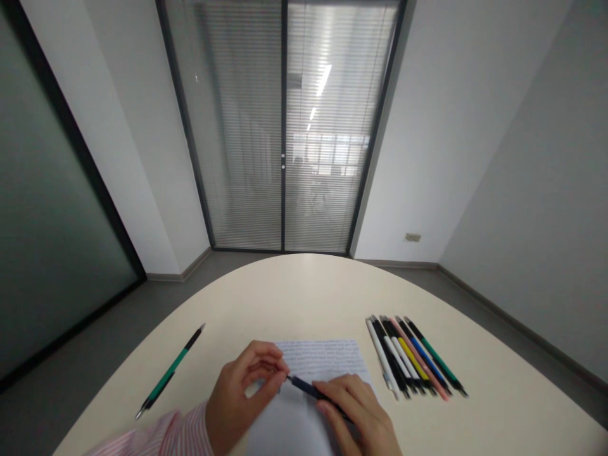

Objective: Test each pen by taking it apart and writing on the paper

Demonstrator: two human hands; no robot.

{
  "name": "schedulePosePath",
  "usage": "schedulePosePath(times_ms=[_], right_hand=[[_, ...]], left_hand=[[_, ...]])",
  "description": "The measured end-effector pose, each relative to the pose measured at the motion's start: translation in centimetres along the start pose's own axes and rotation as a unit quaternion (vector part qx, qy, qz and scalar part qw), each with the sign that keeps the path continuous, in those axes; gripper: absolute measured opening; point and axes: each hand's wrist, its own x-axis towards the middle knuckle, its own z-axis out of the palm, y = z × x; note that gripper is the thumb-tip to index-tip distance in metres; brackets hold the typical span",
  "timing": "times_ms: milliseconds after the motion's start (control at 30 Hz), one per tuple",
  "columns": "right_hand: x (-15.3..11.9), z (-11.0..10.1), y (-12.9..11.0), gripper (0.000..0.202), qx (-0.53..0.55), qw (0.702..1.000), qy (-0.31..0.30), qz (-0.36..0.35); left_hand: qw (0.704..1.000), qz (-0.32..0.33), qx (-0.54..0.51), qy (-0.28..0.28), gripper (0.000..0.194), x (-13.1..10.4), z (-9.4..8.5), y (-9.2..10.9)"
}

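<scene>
My right hand (358, 411) is closed around a dark pen (306, 386), which points up and left over the paper. At the pen's tip, my left hand (249, 389) has thumb and fingertips pinched together; whether they grip the tip or a small part is too small to tell. Beneath both hands lies a white sheet of paper (327, 358) with lines of handwriting on its upper part and a blank lower part.
Several pens (413, 358) in white, black, yellow, pink, blue and green lie side by side right of the paper. A green and black pen (173, 367) lies alone at the left. The round table's edge (304, 256) curves across the far side.
</scene>
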Motion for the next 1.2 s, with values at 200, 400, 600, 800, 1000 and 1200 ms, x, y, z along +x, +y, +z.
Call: schedulePosePath(times_ms=[200, 400, 600, 800, 1000, 1200], right_hand=[[0.0, -0.1, -0.1, 0.02, 0.017, 0.999, 0.019, 0.021], [0.0, -0.1, 0.0, 0.019, 0.001, 0.998, 0.056, 0.042], [0.0, 0.0, 0.2, 0.017, -0.002, 0.998, 0.041, 0.046], [0.0, -0.1, 0.1, 0.015, 0.0, 0.998, 0.048, 0.04], [-0.1, -0.1, 0.2, 0.016, -0.003, 0.998, 0.042, 0.043], [0.0, -0.1, -0.1, 0.019, -0.016, 0.998, 0.041, 0.034]], left_hand=[[0.993, 0.063, 0.097, -0.007, 0.026, 0.1, -0.8, 0.0], [0.938, 0.099, 0.322, -0.086, 0.023, 0.4, -0.7, -0.6], [0.99, -0.065, 0.11, -0.056, 0.009, 1.4, -1.2, 0.0], [0.995, -0.092, -0.033, -0.028, 0.018, 1.9, -1.3, 0.8], [0.993, -0.1, -0.043, -0.041, 0.014, 1.6, -1.2, 0.7], [0.992, -0.104, -0.045, -0.05, 0.015, 1.4, -1.2, 0.7]])
